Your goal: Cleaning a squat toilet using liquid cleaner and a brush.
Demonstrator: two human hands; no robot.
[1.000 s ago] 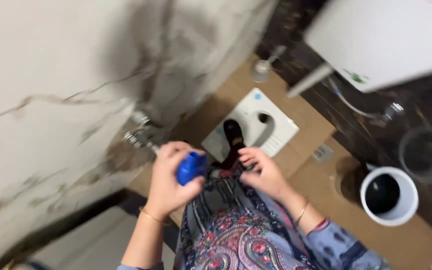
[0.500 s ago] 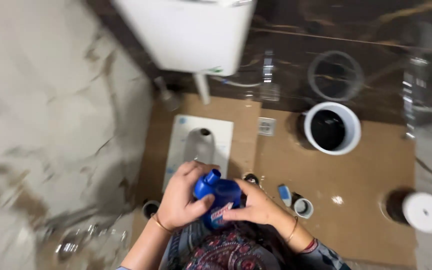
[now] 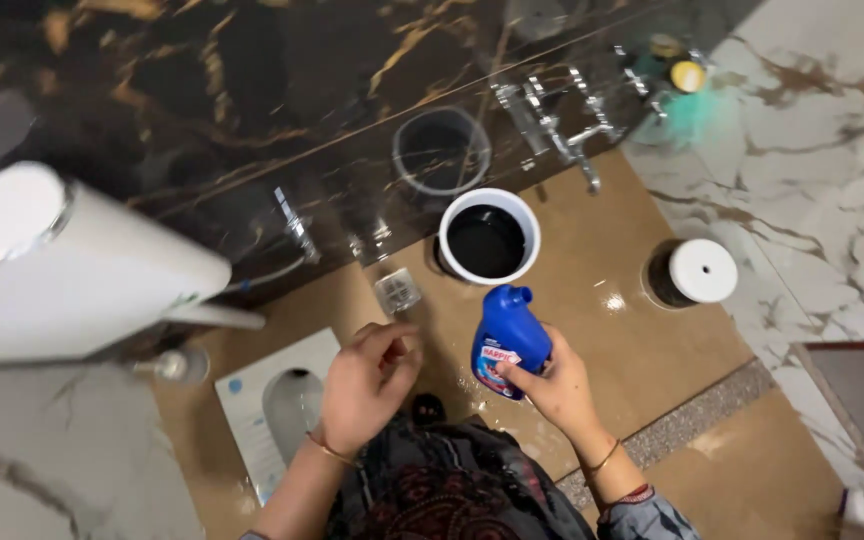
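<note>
A blue plastic bottle (image 3: pixel 509 335) with a red-and-white label sits at frame centre. Above it, a white round bucket (image 3: pixel 489 238) shows a black inside. The floor (image 3: pixel 642 340) is tan-brown, the upper wall (image 3: pixel 202 90) black with gold veins, the squat pan (image 3: pixel 267 400) white at lower left.

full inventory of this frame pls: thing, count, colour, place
bottle: 1, blue, spout uncapped, held over the floor
bucket: 1, white, dark inside, on the floor by the dark wall
small tub: 1, white top, floor, right of the bucket
floor drain: 1, metal, left of the bucket
squat pan: 1, white, set in the floor at lower left
cistern: 1, white, on the wall at left
taps: one set, chrome, on the dark wall
floor: brown, wet patches
left hand: 1, fingers curled, nothing visible in its grip
right hand: 1, grip around the bottle
</note>
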